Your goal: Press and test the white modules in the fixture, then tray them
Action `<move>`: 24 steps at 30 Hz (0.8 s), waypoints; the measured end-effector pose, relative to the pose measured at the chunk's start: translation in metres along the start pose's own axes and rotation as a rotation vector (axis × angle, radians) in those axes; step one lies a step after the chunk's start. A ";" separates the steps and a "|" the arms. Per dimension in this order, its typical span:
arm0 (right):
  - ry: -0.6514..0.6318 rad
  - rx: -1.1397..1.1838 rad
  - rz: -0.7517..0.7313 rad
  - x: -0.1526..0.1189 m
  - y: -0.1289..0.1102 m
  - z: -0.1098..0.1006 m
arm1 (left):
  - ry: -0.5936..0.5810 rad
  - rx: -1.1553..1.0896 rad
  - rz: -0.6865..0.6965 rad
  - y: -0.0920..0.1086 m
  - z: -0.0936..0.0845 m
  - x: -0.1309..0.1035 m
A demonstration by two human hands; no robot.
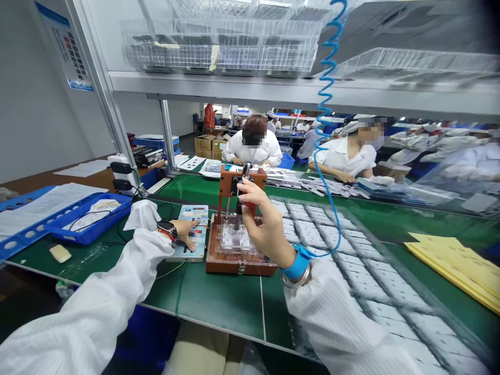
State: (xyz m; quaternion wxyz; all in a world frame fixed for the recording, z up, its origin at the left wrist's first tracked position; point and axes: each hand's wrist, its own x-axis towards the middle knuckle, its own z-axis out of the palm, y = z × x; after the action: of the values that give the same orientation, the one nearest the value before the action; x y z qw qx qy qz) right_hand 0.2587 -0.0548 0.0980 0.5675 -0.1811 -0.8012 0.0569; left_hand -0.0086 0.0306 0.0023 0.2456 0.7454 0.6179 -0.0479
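My left hand point(185, 233) lies with its fingers apart on a flat pale-blue device point(198, 245) with a small red display. Right of that device stands a brown press fixture point(242, 266) with a vertical rod and a clear plate point(234, 242) over white parts. My right hand point(263, 219) is raised at the front of the press; its curled thumb and fingers are round the dark upright handle point(239, 202), partly hiding it. A blue strap with a coiled cord point(330, 198) is on my right wrist.
A large clear tray point(385, 284) of white parts lies at the right, beside yellow sheets point(461, 260). A blue tray point(88, 229) and a yellowish block point(60, 253) lie left. Two people in white sit across the bench, under a shelf point(234, 88).
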 end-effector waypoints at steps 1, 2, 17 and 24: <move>-0.034 0.007 0.000 0.000 -0.002 -0.005 | 0.001 -0.005 -0.003 0.000 0.000 -0.001; -0.062 0.011 0.008 -0.001 -0.003 -0.011 | 0.006 -0.016 0.005 0.000 0.000 -0.003; 0.389 -0.506 0.644 -0.139 0.167 -0.137 | 0.011 -0.117 0.009 -0.012 -0.005 -0.025; 0.424 -0.493 0.718 -0.146 0.174 -0.140 | 0.016 -0.145 -0.028 -0.006 -0.006 -0.022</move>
State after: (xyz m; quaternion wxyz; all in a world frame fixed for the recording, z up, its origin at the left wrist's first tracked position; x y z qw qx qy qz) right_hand 0.4707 0.0386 -0.0347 0.6029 -0.5830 -0.5443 0.0196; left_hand -0.0212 0.0142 0.0140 0.2934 0.7173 0.6320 -0.0005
